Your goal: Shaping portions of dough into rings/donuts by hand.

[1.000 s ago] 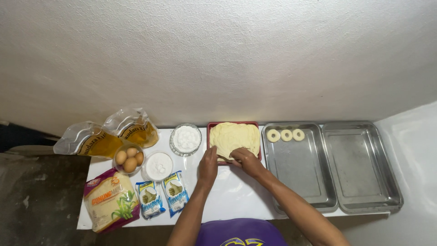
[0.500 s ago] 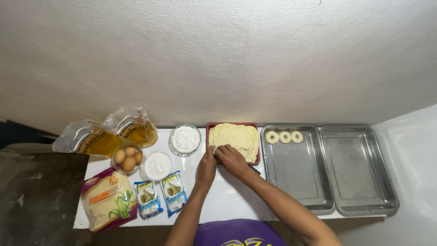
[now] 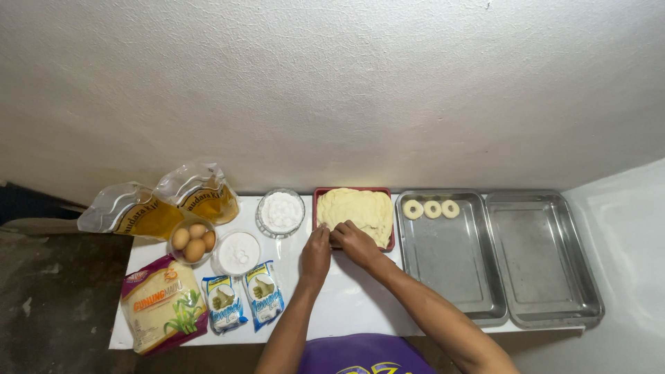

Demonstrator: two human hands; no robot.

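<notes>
Both hands at the dough tray
Left hand (image 3: pixel 316 247) and right hand (image 3: pixel 353 240) pinch together at the near edge of the dough (image 3: pixel 355 210) in the red tray (image 3: pixel 316 208); grip unclear.

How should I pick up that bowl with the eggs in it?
Grip the egg bowl by its rim, both hands, from above at opposite sides. It is round, open-topped and hemmed in by the oil bags and another bowl, so tilting may roll the eggs.

Dough tray (image 3: pixel 318 208) left of metal trays (image 3: pixel 415 256)
</notes>
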